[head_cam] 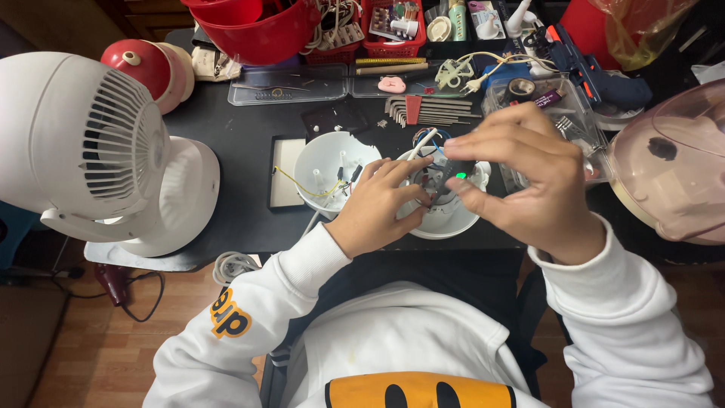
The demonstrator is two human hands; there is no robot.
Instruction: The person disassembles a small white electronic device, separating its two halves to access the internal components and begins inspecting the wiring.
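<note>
A small dark circuit module [445,172] with a lit green light is pinched between the curled fingers of the left hand [381,208] and right hand [521,177], just above a white round housing [447,219] on the black table [242,143], beside a second white shell [332,170].

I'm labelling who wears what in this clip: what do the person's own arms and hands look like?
Both arms wear long white sweatshirt sleeves with ribbed cuffs at the wrists. The left sleeve carries an orange and black printed mark on the upper arm; the right sleeve shows none. The left hand and right hand are bare: no gloves, rings or watch visible.
</note>
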